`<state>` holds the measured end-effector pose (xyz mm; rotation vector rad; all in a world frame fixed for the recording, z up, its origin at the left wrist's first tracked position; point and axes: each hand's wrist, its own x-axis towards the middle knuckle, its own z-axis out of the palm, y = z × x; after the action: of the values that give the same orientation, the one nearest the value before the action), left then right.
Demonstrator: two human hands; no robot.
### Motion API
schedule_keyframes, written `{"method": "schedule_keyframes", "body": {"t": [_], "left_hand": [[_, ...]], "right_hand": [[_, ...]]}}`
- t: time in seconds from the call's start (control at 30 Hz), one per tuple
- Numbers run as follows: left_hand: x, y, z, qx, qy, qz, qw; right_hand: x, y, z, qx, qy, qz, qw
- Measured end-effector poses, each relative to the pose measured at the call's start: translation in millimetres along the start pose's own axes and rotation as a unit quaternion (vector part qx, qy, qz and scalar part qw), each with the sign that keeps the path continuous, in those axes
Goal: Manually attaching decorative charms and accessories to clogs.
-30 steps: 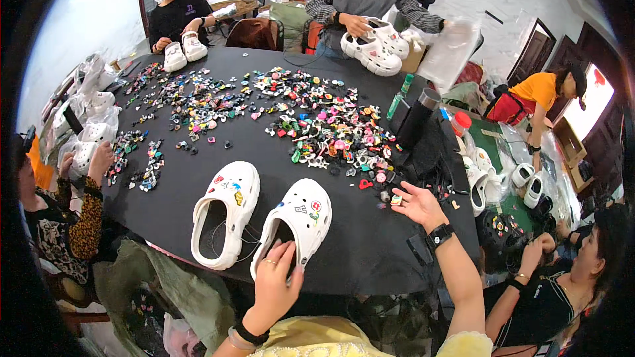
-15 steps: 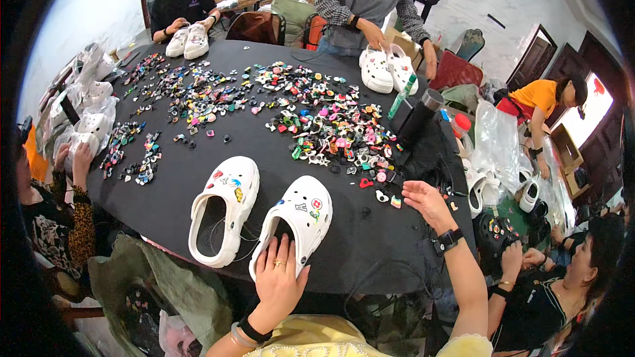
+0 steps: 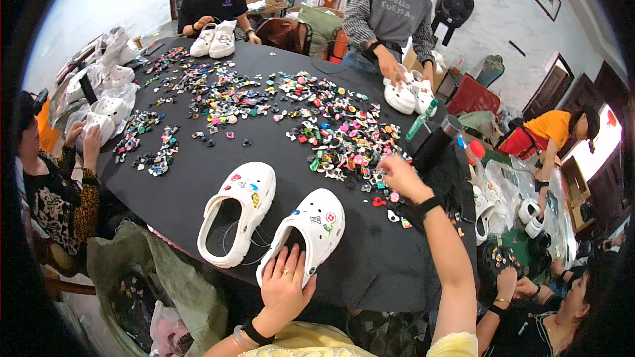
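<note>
A pair of white clogs stands on the black table in front of me. My left hand (image 3: pixel 284 287) has its fingers inside the opening of the right-hand clog (image 3: pixel 320 215), with the thumb along its outer side. Several small charms decorate the top of this clog. Just left of it is the other clog (image 3: pixel 246 193), also with charms on its toe; thin clear cord loops between the two. Over the near right edge of a large heap of colourful shoe charms (image 3: pixel 357 139) is my right hand (image 3: pixel 405 178), fingers curled together. Whatever it may pinch is hidden.
A black cylinder (image 3: pixel 440 142) and a green tube (image 3: pixel 421 120) stand right of the heap. More charms (image 3: pixel 225 99) spread across the far table. Co-workers around the table handle white clogs (image 3: pixel 213 39). Bagged clogs (image 3: pixel 493 201) lie at right; a green cloth (image 3: pixel 152 271) hangs at the near left.
My right hand has moved from beside the heap, fingers spread, forward and left onto the charms, its fingers now curled. My left hand stays in the clog. The view has shifted slightly.
</note>
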<state>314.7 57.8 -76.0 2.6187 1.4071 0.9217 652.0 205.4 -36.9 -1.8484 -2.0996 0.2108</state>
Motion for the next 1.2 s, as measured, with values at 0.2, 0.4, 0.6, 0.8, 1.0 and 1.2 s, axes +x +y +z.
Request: {"method": "schedule_keyframes", "body": {"t": [0.2,0.4,0.6,0.8,1.0,1.2], "left_hand": [[-1,-2,1,0.001,-0.003,-0.003,1.0],[0,-3,2,0.001,0.006,0.002,1.0],[1,-3,3,0.004,0.017,-0.001,1.0],[0,-5,4,-0.001,0.027,-0.005,1.0],[5,-5,-16,-0.085,-0.002,-0.012,0.996],[5,-43,-67,-0.554,0.152,-0.307,0.759]], "right_hand": [[2,11,58,-0.063,-0.056,0.064,0.994],[8,7,44,0.017,0.091,0.227,0.969],[10,-17,54,0.032,-0.002,0.037,0.999],[19,-22,96,0.076,-0.027,0.101,0.992],[7,-35,72,0.346,0.015,0.198,0.917],[-58,-91,0,0.629,-0.015,0.17,0.758]]}}
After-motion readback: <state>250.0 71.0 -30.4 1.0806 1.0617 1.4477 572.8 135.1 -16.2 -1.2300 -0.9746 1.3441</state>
